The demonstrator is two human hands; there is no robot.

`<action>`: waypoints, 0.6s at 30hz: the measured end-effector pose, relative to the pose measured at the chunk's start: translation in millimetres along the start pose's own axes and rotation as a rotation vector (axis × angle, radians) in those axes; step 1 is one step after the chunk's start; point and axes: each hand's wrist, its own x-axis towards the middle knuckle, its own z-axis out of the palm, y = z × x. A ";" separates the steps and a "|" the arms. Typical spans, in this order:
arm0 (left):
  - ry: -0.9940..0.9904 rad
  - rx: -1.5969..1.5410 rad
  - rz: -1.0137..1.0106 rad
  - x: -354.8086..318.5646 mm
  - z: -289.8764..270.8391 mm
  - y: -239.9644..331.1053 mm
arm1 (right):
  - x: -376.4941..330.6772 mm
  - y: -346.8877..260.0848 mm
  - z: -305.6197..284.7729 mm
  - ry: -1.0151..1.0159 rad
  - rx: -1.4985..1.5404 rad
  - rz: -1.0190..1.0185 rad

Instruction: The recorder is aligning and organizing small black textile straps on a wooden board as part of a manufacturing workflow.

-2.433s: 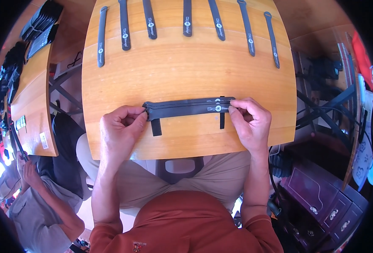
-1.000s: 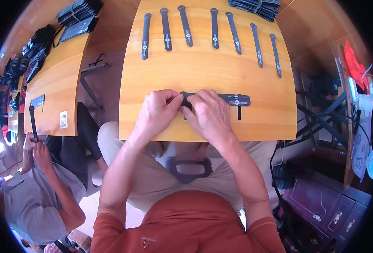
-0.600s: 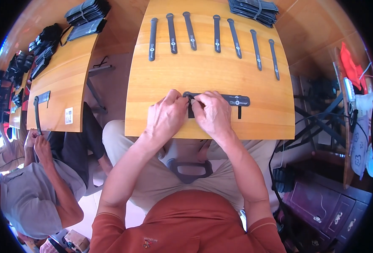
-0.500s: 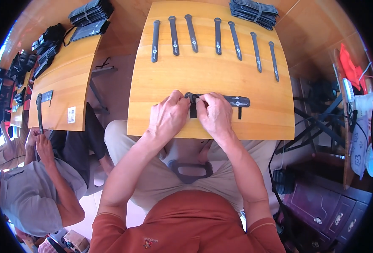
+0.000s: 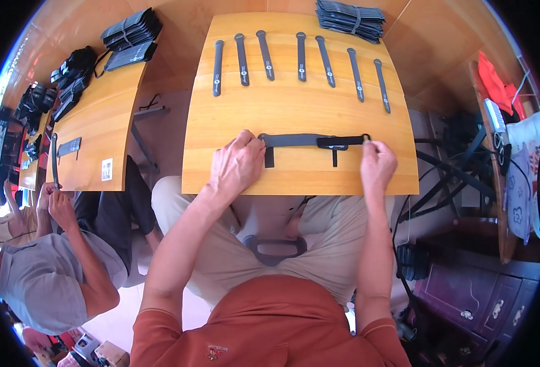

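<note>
A long grey strap [image 5: 297,140] lies crosswise near the front of the wooden table, its right part overlapped by a black band [image 5: 346,142]. My left hand [image 5: 239,161] is closed on the strap's left end, pressing it near the tabletop. With thumb and finger, my right hand [image 5: 378,166] pinches the band's right tip, where a small dark loop shows. The band looks stretched out straight. Below the strap, a short black tab [image 5: 269,158] hangs by my left hand, and a narrower black tab [image 5: 334,158] sits further right.
Several grey straps [image 5: 301,58] lie in a row along the far side of the table [image 5: 221,116]. Behind them sits a banded stack of dark straps [image 5: 350,20]. At left, a co-worker's hands [image 5: 57,199] hold a strap at another table [image 5: 92,171]. A shelf [image 5: 496,202] stands right.
My right hand has moved right, drawing the black band's tip out along the strap. My left hand has stayed at the left end, shifting slightly left. The view has shifted a little.
</note>
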 end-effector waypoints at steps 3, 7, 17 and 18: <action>0.013 0.004 0.000 -0.3 0.2 -0.2 | 15.7 35.4 -27.6 0.102 -0.096 0.055; 0.040 -0.012 0.032 1.8 -0.1 3.4 | 38.1 89.2 -74.9 0.306 -0.171 0.066; 0.062 -0.120 -0.025 0.2 -4.0 4.0 | 10.2 41.9 -127.6 0.490 0.107 0.075; 0.086 -0.144 -0.056 -1.8 -7.1 16.3 | -1.1 26.4 -132.2 0.471 0.123 0.032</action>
